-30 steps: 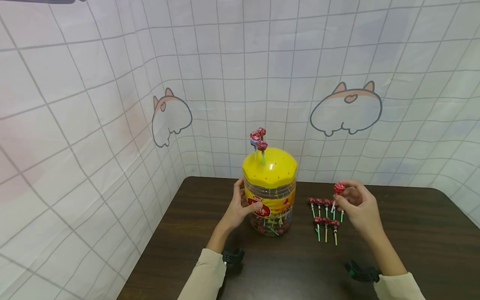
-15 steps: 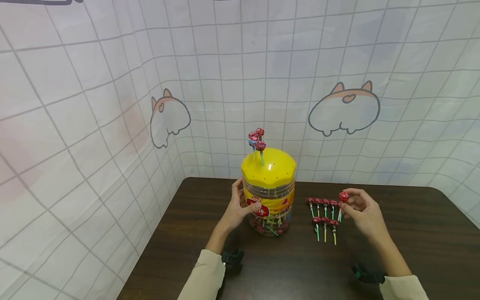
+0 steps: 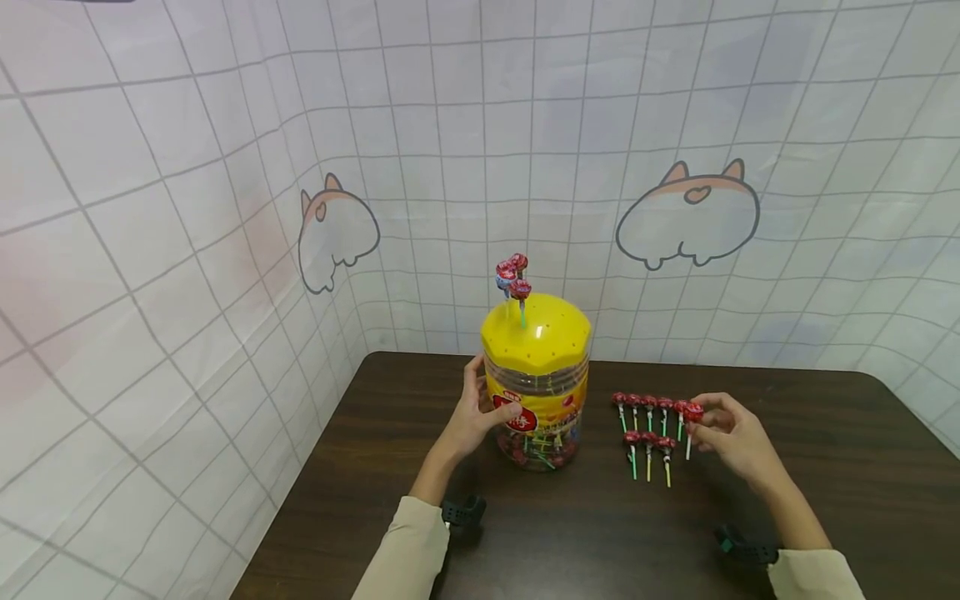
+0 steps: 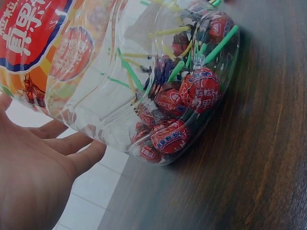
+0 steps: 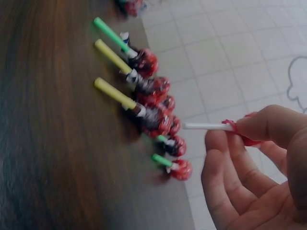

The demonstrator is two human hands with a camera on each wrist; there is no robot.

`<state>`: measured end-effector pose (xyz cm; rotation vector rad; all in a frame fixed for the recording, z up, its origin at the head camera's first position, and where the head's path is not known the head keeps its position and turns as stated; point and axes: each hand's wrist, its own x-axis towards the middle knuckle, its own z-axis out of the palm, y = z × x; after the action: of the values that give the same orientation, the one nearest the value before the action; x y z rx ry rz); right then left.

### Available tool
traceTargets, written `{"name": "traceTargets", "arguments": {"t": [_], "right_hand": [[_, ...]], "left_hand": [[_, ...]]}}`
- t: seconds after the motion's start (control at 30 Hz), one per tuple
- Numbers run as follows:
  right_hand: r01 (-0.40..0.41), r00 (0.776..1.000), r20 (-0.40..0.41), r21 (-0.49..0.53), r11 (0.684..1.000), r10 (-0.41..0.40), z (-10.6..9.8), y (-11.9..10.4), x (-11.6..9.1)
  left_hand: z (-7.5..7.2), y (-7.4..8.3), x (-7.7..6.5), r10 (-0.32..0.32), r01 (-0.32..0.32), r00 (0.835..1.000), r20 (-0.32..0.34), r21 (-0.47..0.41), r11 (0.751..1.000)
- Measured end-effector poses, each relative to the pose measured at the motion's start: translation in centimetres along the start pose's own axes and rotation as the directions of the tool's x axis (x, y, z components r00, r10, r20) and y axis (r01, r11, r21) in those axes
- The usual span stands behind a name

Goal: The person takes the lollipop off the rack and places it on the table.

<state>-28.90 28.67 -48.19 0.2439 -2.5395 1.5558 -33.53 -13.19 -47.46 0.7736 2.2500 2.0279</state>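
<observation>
A clear plastic candy jar (image 3: 551, 398) with a yellow lid (image 3: 551, 337) stands upright on the dark table. My left hand (image 3: 467, 425) holds its left side, thumb across the front label and fingers around the back. Through the clear wall, wrapped lollipops (image 4: 199, 88) show at the jar's bottom. My right hand (image 3: 738, 442) pinches a red-wrapped lollipop (image 3: 693, 412) by its head between thumb and finger. Its white stick (image 5: 208, 126) points away from the fingers. This lollipop is at the right end of the back row of lollipops (image 3: 633, 402); whether it touches the table is unclear.
A shorter front row of lollipops (image 3: 648, 440) lies before the back row, right of the jar. Several lollipops (image 3: 513, 275) stand upright in the lid's holes. Behind the wooden table (image 3: 570, 533) hangs a white grid-patterned cloth (image 3: 457, 183).
My right hand has moved right and down with the lollipop, from above the back row to its right end. The left hand stays on the jar.
</observation>
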Motion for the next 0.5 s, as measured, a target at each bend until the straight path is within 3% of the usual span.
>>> {"name": "traceTargets", "arguments": {"t": [0.23,0.5], "right_hand": [[-0.070,0.989,0.131,-0.001,0.998,0.070,-0.2,1.2,-0.2],[-0.113,0.965,0.246,0.075,0.991,0.092,-0.1,1.9,-0.3]], "left_hand": [[0.0,0.0,0.1,-0.003,0.003,1.000,0.003,-0.003,1.000],[0.0,0.1,0.0,-0.005,0.005,1.000,-0.002,0.001,1.000]]}}
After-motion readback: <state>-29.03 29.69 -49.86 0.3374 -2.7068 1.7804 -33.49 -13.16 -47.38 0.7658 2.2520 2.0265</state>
